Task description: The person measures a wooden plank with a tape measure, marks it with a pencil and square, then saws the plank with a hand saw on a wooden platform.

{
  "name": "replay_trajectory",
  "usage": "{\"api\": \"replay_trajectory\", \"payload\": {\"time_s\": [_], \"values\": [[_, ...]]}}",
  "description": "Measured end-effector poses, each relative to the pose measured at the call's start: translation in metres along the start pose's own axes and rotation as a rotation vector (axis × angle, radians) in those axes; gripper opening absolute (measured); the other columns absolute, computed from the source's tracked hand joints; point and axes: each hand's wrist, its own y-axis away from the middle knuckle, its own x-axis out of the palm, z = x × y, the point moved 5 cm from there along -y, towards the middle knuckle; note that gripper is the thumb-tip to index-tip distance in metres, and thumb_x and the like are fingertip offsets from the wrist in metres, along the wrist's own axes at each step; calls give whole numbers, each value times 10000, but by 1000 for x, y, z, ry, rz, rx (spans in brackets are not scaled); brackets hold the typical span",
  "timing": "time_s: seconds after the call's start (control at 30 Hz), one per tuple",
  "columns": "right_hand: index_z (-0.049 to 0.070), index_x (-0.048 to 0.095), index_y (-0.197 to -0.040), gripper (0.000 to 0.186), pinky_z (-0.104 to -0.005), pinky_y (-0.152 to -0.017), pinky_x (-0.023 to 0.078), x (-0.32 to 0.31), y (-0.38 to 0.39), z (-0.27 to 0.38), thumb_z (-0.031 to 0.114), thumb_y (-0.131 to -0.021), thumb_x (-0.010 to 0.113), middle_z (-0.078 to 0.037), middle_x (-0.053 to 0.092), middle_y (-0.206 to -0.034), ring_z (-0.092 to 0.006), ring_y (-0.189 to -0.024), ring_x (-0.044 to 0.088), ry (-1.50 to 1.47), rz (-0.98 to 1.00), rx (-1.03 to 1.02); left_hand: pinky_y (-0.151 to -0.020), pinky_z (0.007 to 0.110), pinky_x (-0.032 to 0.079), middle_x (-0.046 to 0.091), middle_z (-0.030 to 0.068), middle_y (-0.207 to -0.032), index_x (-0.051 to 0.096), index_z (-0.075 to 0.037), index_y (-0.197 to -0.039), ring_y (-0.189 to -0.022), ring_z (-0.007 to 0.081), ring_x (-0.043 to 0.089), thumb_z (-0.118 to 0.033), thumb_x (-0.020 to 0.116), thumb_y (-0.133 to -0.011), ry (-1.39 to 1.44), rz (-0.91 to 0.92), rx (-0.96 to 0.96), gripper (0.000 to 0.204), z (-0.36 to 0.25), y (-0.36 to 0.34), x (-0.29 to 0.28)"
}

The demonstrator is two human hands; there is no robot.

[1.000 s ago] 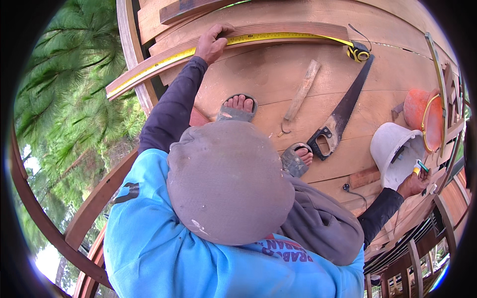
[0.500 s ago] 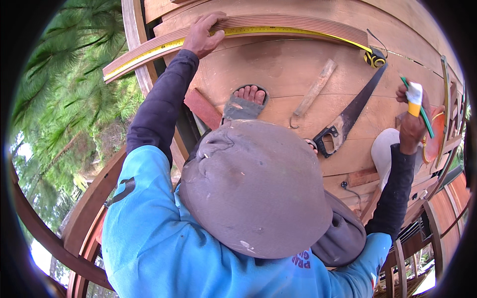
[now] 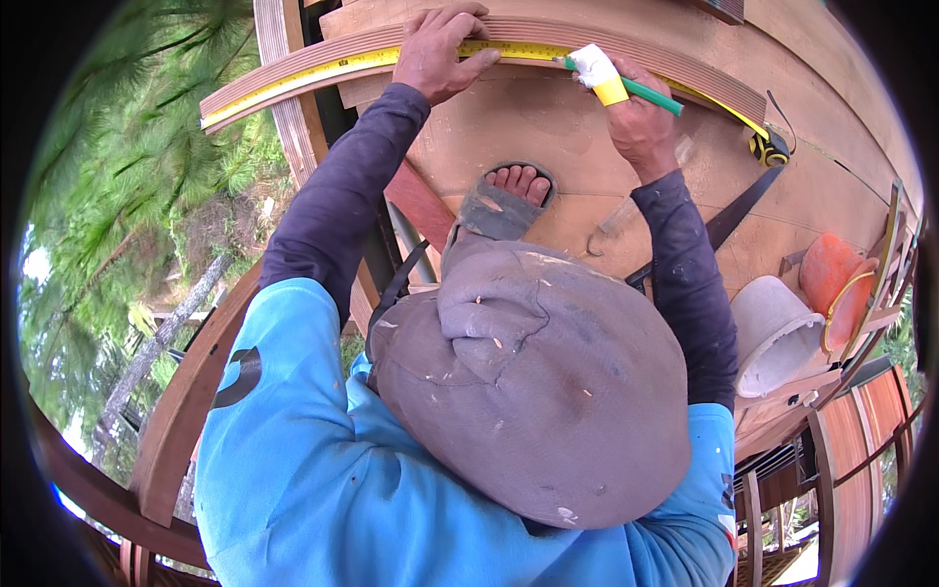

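Note:
A long grooved wooden board (image 3: 641, 41) lies across the far side, with the yellow blade of a tape measure (image 3: 769, 148) stretched along its near edge. My left hand (image 3: 437, 61) grips the board, fingers over its top and thumb by the blade. Between the fingers of my right hand (image 3: 641, 117) is a green pencil (image 3: 653, 97), its tip close to the blade right of my left hand. White and yellow wrapping (image 3: 599, 74) covers one finger of that hand. A handsaw (image 3: 741, 210) lies beneath the tape case, its handle hidden by my right arm.
A whitish bucket (image 3: 773, 328) and an orange bucket (image 3: 833, 274) stand at the right. My sandalled foot (image 3: 504, 205) rests on the plank floor (image 3: 558, 117), near a reddish timber (image 3: 421, 203). At the left the floor ends above greenery (image 3: 147, 166). A cap (image 3: 548, 391) blocks the lower middle.
My right hand has come from the far right to the board, bringing the pencil to the tape blade. My left hand still holds the board. The view has shifted somewhat, showing more of the buckets.

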Motion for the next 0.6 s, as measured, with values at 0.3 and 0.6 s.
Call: {"api": "replay_trajectory", "payload": {"time_s": [0.3,0.6], "values": [[34,718,-1085,222,-373,-781,557,47,-9,1,170,-914,683,-150,748,-984,-315,-879,725,47,-64,-9,-1044,481,423,656,164,-1249,637,-80,-966,-1167,373,585,-247,782,-814,126,-14,-47,268,2,-1,-1],[43,732,-1102,220,-373,-777,561,57,-18,-6,154,-920,678,-147,744,-974,-329,-875,715,93,-41,59,-1042,484,413,648,174,-1263,620,-65,-976,-1167,373,581,-252,784,-809,97,-3,-58,300,2,0,2]]}}
